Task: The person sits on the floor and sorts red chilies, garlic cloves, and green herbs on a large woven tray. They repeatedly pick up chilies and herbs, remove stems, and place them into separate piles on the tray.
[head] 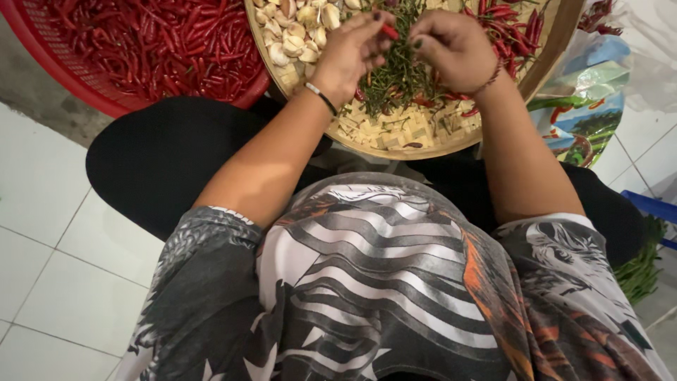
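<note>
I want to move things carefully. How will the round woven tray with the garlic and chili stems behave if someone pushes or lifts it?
The woven tray looks thin and light, so it may flex. It rests on the person's lap, so a push could tip it. The loose garlic cloves and green stems would probably slide or spill.

Home kitchen floor: white tiles, chilli basket, woven tray.

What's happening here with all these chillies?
A seated person holds a red chilli between the left hand and right hand, over a round woven tray on their lap. The tray carries a pile of green stems, garlic cloves and more chillies. A red basket of chillies sits beside it.
</note>
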